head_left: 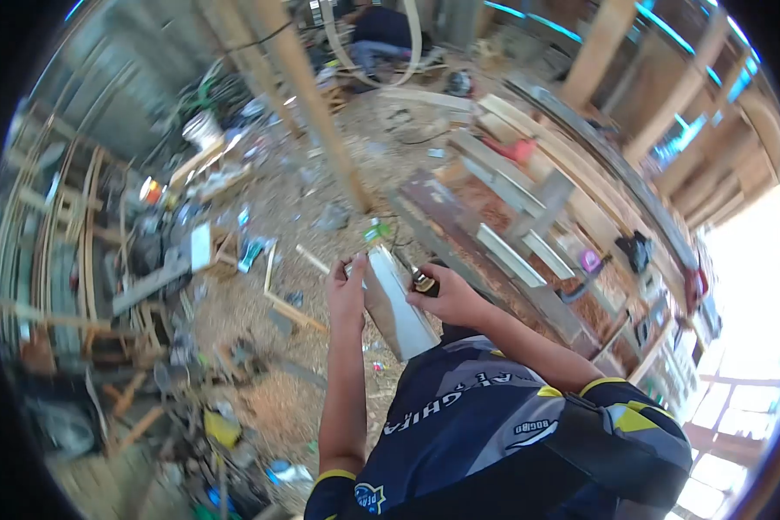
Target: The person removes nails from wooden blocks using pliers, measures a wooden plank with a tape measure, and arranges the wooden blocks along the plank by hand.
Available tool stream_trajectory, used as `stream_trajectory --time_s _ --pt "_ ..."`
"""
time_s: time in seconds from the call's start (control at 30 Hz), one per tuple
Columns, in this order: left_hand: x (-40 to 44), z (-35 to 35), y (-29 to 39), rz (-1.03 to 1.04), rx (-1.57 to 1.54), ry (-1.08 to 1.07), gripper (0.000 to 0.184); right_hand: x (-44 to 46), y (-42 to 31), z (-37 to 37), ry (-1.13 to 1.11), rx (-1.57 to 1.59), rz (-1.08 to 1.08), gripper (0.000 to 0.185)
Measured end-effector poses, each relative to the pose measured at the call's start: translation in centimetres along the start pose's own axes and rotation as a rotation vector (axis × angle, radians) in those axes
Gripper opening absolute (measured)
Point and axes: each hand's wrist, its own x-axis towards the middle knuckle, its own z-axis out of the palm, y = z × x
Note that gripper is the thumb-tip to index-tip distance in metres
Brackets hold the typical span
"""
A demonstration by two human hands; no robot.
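Observation:
In the middle of the head view is a short wooden board [402, 314], tilted, with a pale broad face and a browner side. My left hand [347, 293] grips its left edge near the upper end. A thin pale stick [310, 259] juts out to the left of that hand; I cannot tell whether the hand holds it. My right hand [449, 299] is closed around a dark-handled tool [424, 282] with a thin shank, close to the board's right edge. Its tip is too small to make out.
To the right, a low workbench [433, 204] carries long timber pieces [516, 186] and shavings. A wooden post [325, 130] rises ahead. Scrap wood and litter cover the floor to the left, near a white bucket [202, 130]. A purple roll [589, 260] lies at the right.

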Motion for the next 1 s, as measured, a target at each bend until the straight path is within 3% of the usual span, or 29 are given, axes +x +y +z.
stream_trajectory --time_s 0.1,0.17,0.33,0.37,0.47,0.5,0.63,0.73,0.87,0.9,1.0 --pt "4.2 4.4 -1.8 -0.109 -0.070 0.008 0.036 2.1 3.3 -2.2 0.221 0.036 0.120 0.030" --pt "6.5 8.3 -3.2 -0.208 -0.224 -0.050 0.045 4.0 3.0 -5.3 0.277 0.143 0.147 0.030" --pt "13.8 15.6 -7.5 -0.333 -0.140 -0.191 0.051 11.1 9.0 -13.8 0.358 0.360 0.330 0.025" --pt "15.8 16.6 -8.9 -0.372 -0.164 -0.200 0.052 12.7 10.8 -14.8 0.436 0.379 0.243 0.026" --pt "21.8 17.7 -13.8 -0.586 -0.236 -0.208 0.058 15.8 12.1 -19.9 0.482 0.540 0.370 0.039" --pt "24.1 18.3 -15.1 -0.672 -0.268 -0.203 0.062 17.0 12.0 -21.1 0.570 0.624 0.458 0.052" --pt "30.7 20.9 -16.5 -0.877 -0.163 -0.210 0.078 21.7 20.2 -25.6 0.628 0.325 0.694 0.068" --pt "33.5 22.1 -17.9 -0.800 -0.040 -0.133 0.086 25.9 23.4 -28.9 0.579 -0.099 0.658 0.065" --pt "35.6 25.4 -17.3 -0.758 0.036 -0.179 0.092 34.0 23.9 -32.2 0.584 -0.022 0.663 0.058" --pt "36.7 26.1 -18.1 -0.561 0.313 -0.142 0.107 36.1 24.2 -32.7 0.579 -0.070 0.640 0.058" --pt "39.6 26.0 -21.2 -0.012 1.090 -0.129 0.116 41.3 26.5 -33.9 0.629 -0.208 0.524 0.060"
